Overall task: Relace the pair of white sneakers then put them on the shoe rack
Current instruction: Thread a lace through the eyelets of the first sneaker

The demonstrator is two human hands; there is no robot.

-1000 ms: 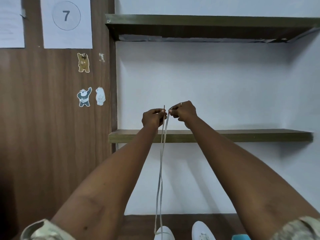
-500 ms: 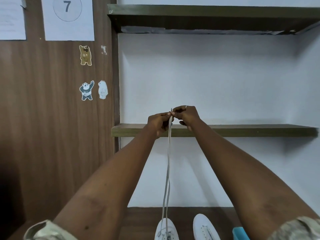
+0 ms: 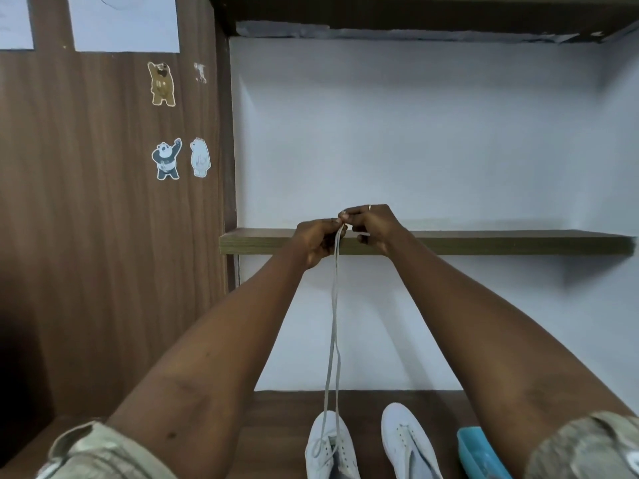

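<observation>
Up in front of the middle shelf, the left hand and right hand meet, each pinching an end of the white shoelace between fingertips. Both strands run taut and close together down to the left sneaker, where they enter the eyelets. The right sneaker stands just beside it on the wooden desk, its eyelets bare. A blue tray sits at the right sneaker's far side.
</observation>
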